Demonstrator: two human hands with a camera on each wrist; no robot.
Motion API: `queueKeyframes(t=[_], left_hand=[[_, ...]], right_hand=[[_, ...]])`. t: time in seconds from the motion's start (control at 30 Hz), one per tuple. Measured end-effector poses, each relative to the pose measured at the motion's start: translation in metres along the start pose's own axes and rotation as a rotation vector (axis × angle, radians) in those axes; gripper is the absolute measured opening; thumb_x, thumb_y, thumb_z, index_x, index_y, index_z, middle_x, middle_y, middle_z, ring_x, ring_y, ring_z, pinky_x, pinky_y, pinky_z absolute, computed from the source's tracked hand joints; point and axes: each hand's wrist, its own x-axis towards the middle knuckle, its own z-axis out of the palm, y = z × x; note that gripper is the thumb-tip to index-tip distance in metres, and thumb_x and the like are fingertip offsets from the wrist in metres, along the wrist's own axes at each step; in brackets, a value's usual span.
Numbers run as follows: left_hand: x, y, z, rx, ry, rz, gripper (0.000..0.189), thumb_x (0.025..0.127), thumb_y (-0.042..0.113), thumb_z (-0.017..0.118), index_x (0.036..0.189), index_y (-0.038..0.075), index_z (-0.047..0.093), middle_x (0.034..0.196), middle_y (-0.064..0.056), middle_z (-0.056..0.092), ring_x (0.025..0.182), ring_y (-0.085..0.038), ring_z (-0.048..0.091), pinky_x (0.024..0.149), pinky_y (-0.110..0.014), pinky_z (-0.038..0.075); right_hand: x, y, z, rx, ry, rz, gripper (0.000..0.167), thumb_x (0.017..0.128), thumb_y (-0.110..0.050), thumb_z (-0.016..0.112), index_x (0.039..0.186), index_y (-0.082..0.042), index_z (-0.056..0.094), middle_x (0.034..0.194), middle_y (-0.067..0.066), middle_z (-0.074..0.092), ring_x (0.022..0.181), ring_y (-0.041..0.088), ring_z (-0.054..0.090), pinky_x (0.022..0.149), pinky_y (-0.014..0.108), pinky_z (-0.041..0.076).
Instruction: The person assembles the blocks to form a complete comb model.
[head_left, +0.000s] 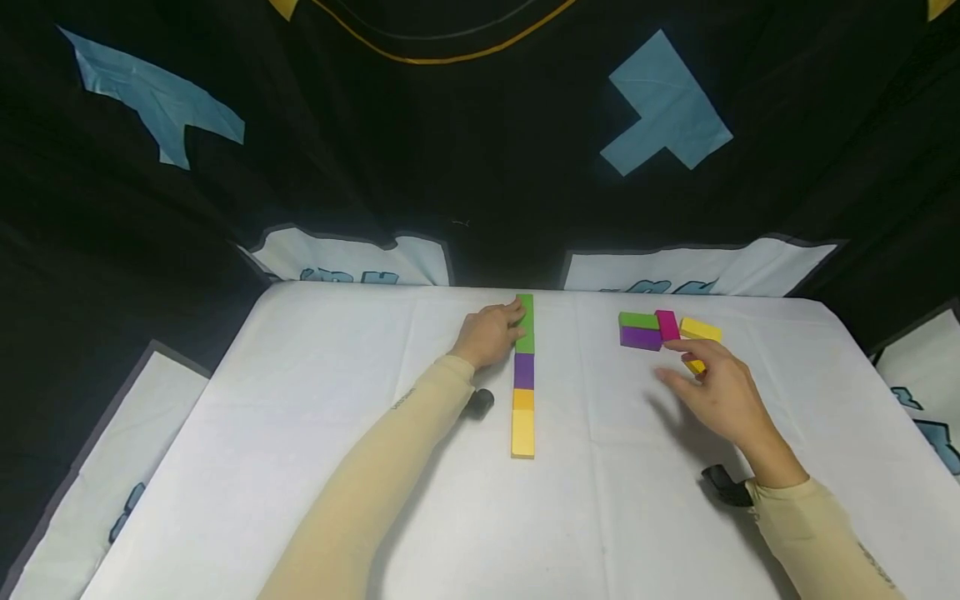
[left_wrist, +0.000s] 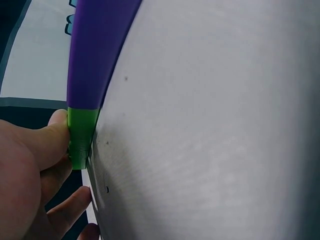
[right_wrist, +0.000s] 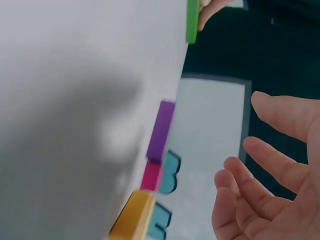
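A straight row of blocks lies on the white table, with a green block (head_left: 527, 325) at the far end, then a purple block (head_left: 524, 372), an orange block (head_left: 523, 400) and a yellow block (head_left: 522, 434) nearest. My left hand (head_left: 490, 335) pinches the green block from its left side, thumb and fingers against it in the left wrist view. Palm and spread fingers of my right hand (head_left: 712, 392) hover, holding nothing, just in front of a loose cluster: a purple block (head_left: 640, 337), a green block (head_left: 638, 320), a magenta block (head_left: 667, 325) and yellow blocks (head_left: 701, 329), one partly hidden behind the fingers.
The white table (head_left: 300, 433) ends at a far edge just beyond the row. Black cloth (head_left: 450, 167) with blue tape patches (head_left: 671, 104) hangs behind it. Dark wrist-camera mounts (head_left: 726, 485) stick out beside both wrists.
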Motion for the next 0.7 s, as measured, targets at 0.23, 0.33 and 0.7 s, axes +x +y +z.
queueKeyframes(t=[0.23,0.33,0.7], left_hand=[[0.0,0.0,0.0,0.003,-0.002,-0.002,0.051,0.104,0.033,0.055,0.151,0.017,0.046,0.162,0.003,0.033,0.146,-0.024,0.036,0.12,-0.043,0.029],[0.0,0.0,-0.001,0.003,0.0,-0.002,0.05,0.104,0.033,0.055,0.151,0.016,0.046,0.161,0.003,0.033,0.146,-0.024,0.036,0.12,-0.043,0.029],[0.0,0.0,0.0,0.0,-0.002,0.0,0.051,0.104,0.033,0.055,0.151,0.016,0.046,0.161,0.002,0.033,0.146,-0.025,0.036,0.119,-0.045,0.03]], right_hand=[[0.001,0.019,-0.007,-0.064,-0.027,0.111,0.049,0.092,-0.022,0.074,0.132,0.003,0.06,0.125,0.031,0.057,0.111,0.048,0.055,0.09,0.066,0.05],[0.003,0.024,-0.008,-0.108,-0.058,0.156,0.051,0.093,-0.02,0.074,0.135,0.004,0.058,0.129,0.034,0.054,0.114,0.05,0.05,0.091,0.066,0.049],[0.016,0.051,-0.013,-0.182,-0.327,0.245,0.07,0.089,-0.017,0.073,0.148,0.005,0.04,0.138,0.038,0.041,0.124,0.057,0.034,0.097,0.074,0.04]])
